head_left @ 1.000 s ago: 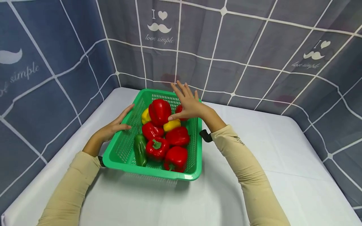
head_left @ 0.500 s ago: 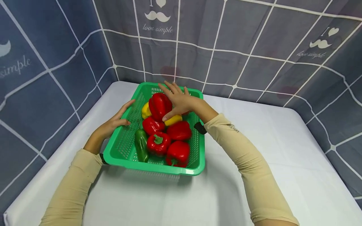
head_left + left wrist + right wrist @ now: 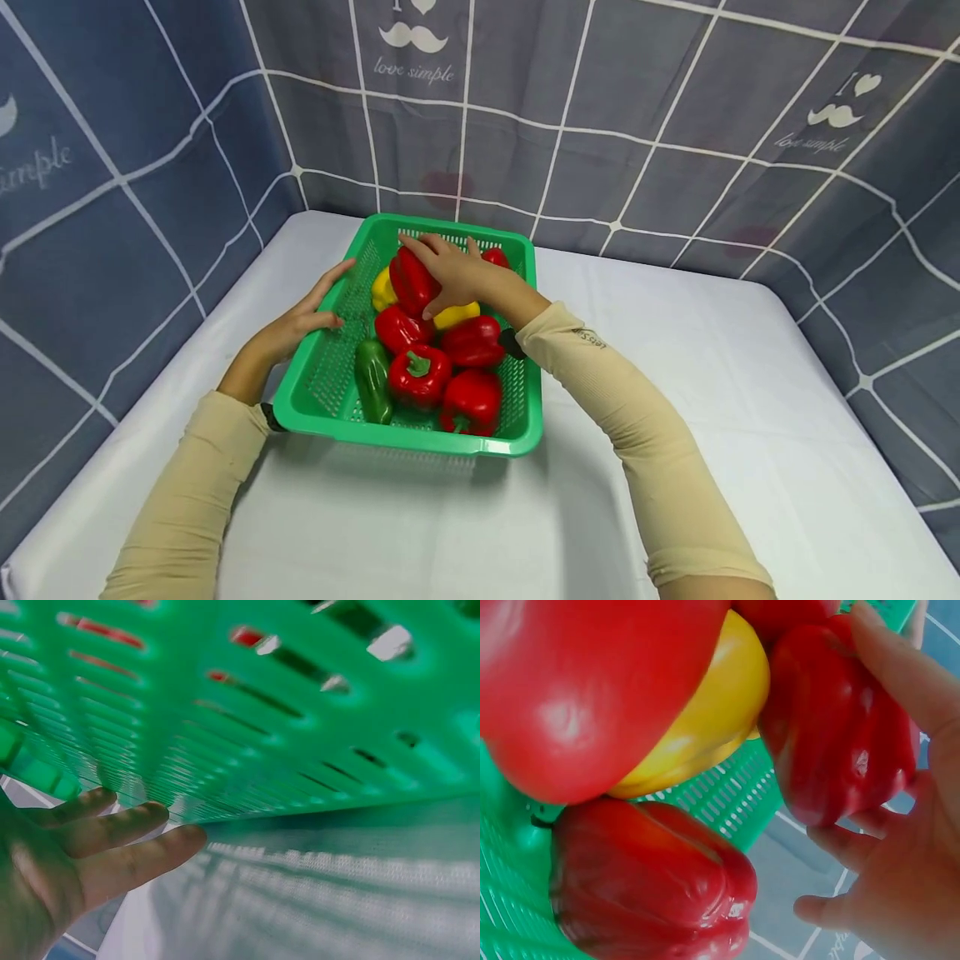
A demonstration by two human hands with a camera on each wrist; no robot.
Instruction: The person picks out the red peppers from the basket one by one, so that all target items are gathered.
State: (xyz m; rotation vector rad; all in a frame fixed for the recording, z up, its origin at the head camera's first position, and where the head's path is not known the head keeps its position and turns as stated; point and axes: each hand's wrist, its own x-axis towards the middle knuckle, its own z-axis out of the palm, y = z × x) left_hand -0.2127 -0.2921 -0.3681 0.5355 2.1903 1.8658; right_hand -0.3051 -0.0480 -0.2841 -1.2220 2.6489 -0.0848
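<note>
A green plastic basket (image 3: 517,450) holds several red bell peppers, some yellow ones and a long green pepper (image 3: 372,379). My left hand (image 3: 288,333) holds the basket's left rim, thumb over the inside and fingers along the outside wall. From the left wrist, that hand (image 3: 105,855) shows its fingers stretched beneath the slotted wall. My right hand (image 3: 453,275) reaches into the back of the basket and grips the topmost red bell pepper (image 3: 411,282). In the right wrist view, thumb and fingers lie on opposite sides of this pepper (image 3: 840,727).
Beside the gripped pepper sit yellow bell peppers (image 3: 457,315). Closer to me lies a red pepper with a green stem (image 3: 420,379). A white cloth covers the table (image 3: 660,358). Grey-blue checked curtains (image 3: 555,83) hang behind and at both sides.
My right hand has moved left and down from over the back of the basket onto the topmost red bell pepper. My left hand stays on the rim.
</note>
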